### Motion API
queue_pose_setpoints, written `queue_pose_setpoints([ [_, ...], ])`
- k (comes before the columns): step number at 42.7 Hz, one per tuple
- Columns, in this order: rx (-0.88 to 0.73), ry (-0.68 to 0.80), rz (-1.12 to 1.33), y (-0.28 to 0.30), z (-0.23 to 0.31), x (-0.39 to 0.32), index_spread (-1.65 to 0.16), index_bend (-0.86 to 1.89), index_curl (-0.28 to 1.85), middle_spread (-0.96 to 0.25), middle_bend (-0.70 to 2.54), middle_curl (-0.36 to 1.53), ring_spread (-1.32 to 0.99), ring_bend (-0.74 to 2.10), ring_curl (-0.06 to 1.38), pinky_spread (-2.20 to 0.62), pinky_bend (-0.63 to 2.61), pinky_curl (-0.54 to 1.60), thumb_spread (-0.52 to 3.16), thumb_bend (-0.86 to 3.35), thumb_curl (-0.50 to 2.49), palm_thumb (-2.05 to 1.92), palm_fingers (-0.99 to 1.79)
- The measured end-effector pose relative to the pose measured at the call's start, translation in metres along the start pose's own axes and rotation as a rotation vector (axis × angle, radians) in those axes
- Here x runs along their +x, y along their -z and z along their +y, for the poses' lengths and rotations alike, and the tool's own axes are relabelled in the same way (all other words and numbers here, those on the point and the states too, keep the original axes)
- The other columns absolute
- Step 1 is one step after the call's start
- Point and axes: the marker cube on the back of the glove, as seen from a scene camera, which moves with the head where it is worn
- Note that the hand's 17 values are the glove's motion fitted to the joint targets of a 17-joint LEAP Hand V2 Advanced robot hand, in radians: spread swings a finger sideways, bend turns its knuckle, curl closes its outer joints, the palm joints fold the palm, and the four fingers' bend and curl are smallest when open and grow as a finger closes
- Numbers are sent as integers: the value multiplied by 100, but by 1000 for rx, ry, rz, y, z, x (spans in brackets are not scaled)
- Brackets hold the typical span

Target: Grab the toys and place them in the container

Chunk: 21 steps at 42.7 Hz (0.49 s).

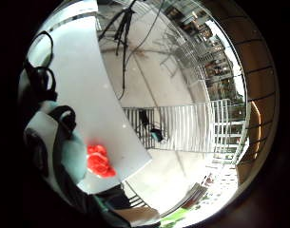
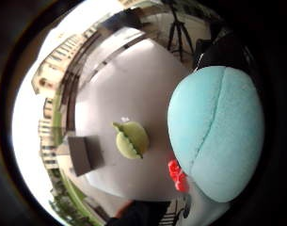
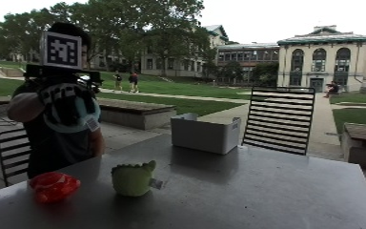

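The person sat behind the desk [image 3: 253, 191], at its far corner, with the gloved right hand [image 3: 59, 95] raised in front of the chest, well above the desk top; its grip was closed round a light blue plush toy [image 3: 75, 117], which showed as a pale blue mass under the glove; in the thumb side palm view the blue toy [image 2: 216, 132] filled much of the picture, a seam running down its middle, close against the palm; the little finger side palm view caught only an edge of it [image 1: 75, 159] beside the black straps.

A red toy [image 3: 54, 186] lay on the desk near the corner just in front of the person; a green toy [image 3: 132, 179] with a jagged edge stood just beside it, apart from it, a small tag at its side; the container [image 3: 205, 133], a white open box, stood farther along the desk near the far edge, well apart from both toys; a slatted chair [image 3: 278, 119] stood behind the desk beside the container.
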Motion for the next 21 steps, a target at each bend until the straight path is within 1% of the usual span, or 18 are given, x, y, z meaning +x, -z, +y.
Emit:
queue_pose_setpoints([
  [8, 81, 69, -23, 86, 20, -73, -43, 20, 20, -43, 66, 54, -45, 100, 50, -46, 91, 38, 49, 27, 72, 68, 99],
  [15, 137, 170, -47, 143, 46, -174, -43, 16, 20, -45, 62, 55, -46, 100, 50, -45, 90, 38, 50, 25, 77, 68, 99],
  [21, 157, 262, -54, 181, 83, -267, -43, 15, 19, -46, 59, 56, -46, 99, 49, -45, 90, 38, 50, 24, 81, 68, 100],
])
